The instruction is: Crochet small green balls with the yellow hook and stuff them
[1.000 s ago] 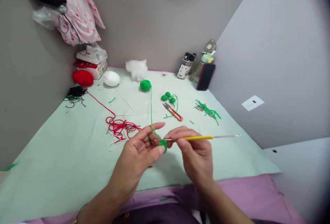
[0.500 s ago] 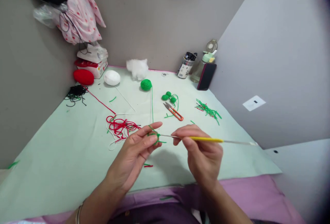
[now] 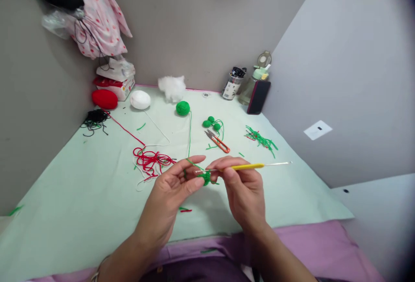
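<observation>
My left hand (image 3: 173, 189) pinches a small green crochet piece (image 3: 206, 178) between thumb and fingers, with green yarn looped over the forefinger. That strand runs back to a green yarn ball (image 3: 183, 107) on the pale green table cover (image 3: 81, 195). My right hand (image 3: 241, 187) grips a yellow-handled crochet hook (image 3: 246, 167); its metal tip pokes into the green piece, and its far end points right. The two hands are close together above the table's near middle.
Red yarn tangle (image 3: 152, 161), orange snips (image 3: 218, 140), small green crocheted balls (image 3: 212, 123) and green scraps (image 3: 261, 139) lie beyond my hands. Further back are a red ball (image 3: 104, 99), white ball (image 3: 140, 99), stuffing (image 3: 171, 86), black yarn (image 3: 94, 118), a jar (image 3: 232, 84), bottle and phone (image 3: 258, 97).
My right hand moved left, back toward the left hand, pushing the hook into the green piece after having drawn it out to the right half a second ago.
</observation>
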`<action>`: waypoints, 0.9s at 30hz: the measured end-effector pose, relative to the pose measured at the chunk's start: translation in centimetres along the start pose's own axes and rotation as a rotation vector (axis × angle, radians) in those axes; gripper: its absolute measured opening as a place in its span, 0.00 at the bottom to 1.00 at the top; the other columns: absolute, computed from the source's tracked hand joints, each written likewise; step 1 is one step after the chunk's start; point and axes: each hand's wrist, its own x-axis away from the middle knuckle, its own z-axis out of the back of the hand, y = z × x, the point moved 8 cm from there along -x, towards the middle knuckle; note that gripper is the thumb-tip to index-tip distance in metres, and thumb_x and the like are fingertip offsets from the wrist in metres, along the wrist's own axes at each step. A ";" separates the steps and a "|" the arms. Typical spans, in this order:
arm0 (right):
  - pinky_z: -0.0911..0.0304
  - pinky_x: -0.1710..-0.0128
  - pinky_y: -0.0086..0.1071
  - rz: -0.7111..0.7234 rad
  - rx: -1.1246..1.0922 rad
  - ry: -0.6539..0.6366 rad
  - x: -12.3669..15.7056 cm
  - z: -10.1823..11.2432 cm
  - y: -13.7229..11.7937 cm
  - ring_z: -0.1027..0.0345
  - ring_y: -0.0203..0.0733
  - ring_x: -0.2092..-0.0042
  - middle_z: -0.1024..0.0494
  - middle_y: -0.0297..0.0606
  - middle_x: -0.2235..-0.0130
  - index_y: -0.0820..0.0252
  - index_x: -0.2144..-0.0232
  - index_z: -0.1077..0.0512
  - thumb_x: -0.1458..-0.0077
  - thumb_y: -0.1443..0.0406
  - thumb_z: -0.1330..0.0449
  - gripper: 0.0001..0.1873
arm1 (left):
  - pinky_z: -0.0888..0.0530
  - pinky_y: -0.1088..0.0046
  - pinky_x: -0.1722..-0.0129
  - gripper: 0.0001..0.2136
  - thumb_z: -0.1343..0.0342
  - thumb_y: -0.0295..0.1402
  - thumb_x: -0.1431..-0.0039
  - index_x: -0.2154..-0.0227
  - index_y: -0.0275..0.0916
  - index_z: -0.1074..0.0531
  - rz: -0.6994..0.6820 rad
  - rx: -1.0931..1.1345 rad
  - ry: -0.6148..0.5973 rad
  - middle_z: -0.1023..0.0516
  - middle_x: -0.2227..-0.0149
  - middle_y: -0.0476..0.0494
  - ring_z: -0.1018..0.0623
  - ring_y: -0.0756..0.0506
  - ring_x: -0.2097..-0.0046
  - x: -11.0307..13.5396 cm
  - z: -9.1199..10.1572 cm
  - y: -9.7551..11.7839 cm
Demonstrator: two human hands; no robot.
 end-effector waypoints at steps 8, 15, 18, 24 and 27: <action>0.25 0.66 0.28 -0.047 -0.117 0.002 -0.3 -0.1 0.3 0.23 0.34 0.68 0.15 0.36 0.63 0.55 0.61 0.19 0.32 0.63 0.39 0.08 | 0.25 0.81 0.69 0.14 0.27 0.32 0.47 0.56 0.47 0.15 0.057 0.056 -0.002 0.23 0.65 0.51 0.22 0.55 0.70 -0.2 -0.2 0.0; 0.25 0.66 0.29 -0.086 -0.160 0.026 -0.1 0.0 0.4 0.24 0.35 0.68 0.15 0.37 0.63 0.55 0.63 0.19 0.32 0.61 0.37 0.08 | 0.21 0.77 0.57 0.13 0.27 0.34 0.45 0.56 0.46 0.15 0.095 0.101 -0.085 0.21 0.65 0.50 0.18 0.51 0.63 -0.1 -0.6 -0.5; 0.26 0.65 0.29 -0.103 -0.190 0.023 -0.1 -0.1 0.4 0.24 0.34 0.68 0.15 0.36 0.63 0.54 0.63 0.19 0.33 0.61 0.37 0.08 | 0.22 0.78 0.54 0.13 0.28 0.35 0.44 0.55 0.46 0.15 0.072 0.099 -0.117 0.20 0.65 0.49 0.19 0.50 0.59 -0.2 -0.8 -0.3; 0.27 0.63 0.27 -0.065 -0.127 0.003 -0.2 -0.1 0.4 0.24 0.33 0.66 0.15 0.36 0.61 0.53 0.62 0.18 0.32 0.61 0.38 0.08 | 0.28 0.84 0.77 0.14 0.27 0.31 0.47 0.56 0.48 0.15 0.095 0.104 -0.065 0.22 0.67 0.54 0.25 0.58 0.77 -0.3 -0.2 -0.4; 0.27 0.63 0.27 -0.059 -0.133 -0.001 -0.1 -0.1 0.5 0.24 0.33 0.66 0.15 0.35 0.61 0.52 0.61 0.18 0.32 0.62 0.38 0.08 | 0.22 0.80 0.65 0.12 0.27 0.33 0.46 0.57 0.47 0.14 0.109 0.142 -0.053 0.21 0.65 0.52 0.19 0.53 0.68 -0.1 -0.1 -0.7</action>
